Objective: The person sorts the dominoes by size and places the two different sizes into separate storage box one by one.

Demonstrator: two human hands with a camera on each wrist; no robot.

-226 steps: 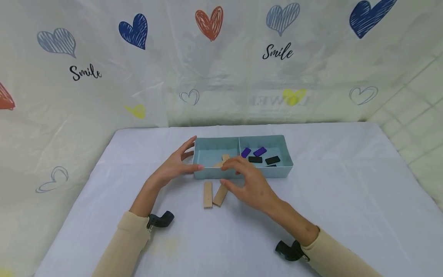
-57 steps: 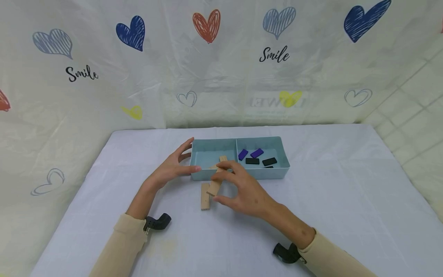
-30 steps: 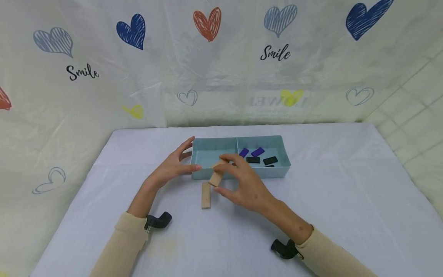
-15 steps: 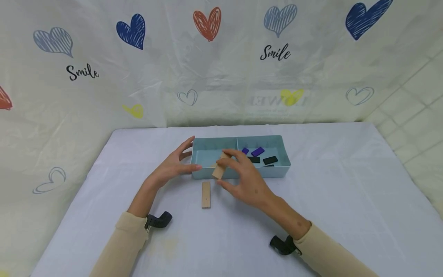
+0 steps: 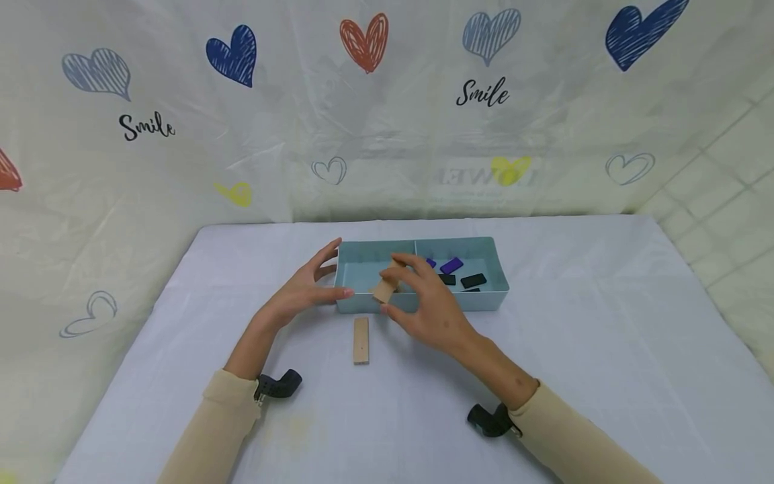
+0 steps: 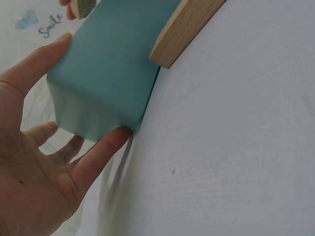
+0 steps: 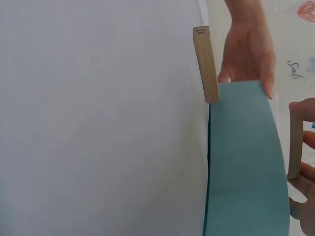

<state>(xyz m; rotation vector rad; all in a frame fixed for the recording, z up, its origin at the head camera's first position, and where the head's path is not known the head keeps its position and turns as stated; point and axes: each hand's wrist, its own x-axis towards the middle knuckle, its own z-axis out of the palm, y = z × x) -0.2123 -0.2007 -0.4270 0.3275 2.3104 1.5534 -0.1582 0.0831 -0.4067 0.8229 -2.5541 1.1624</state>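
A light-blue box (image 5: 369,303) with two compartments stands on the white table. My left hand (image 5: 297,294) holds its left end, thumb at the front rim and fingers reaching round to the back; the left wrist view shows a finger touching the bottom corner. Above the front rim of the left compartment, my right hand (image 5: 432,306) pinches a tilted wooden block (image 7: 295,142) between thumb and fingers. Another wooden block (image 5: 361,341) lies flat on the table before the box. My right hand covers part of the compartment, so what lies under it is hidden.
The right compartment holds purple blocks (image 5: 451,265) and black blocks (image 5: 474,280). A divider (image 5: 416,247) separates the two compartments. Behind the table hangs a pale sheet (image 5: 411,121) printed with hearts.
The right hand has picked up one of two wooden blocks from the table and carried it up and away from me, over the box's front rim. The left hand has stayed at the box.
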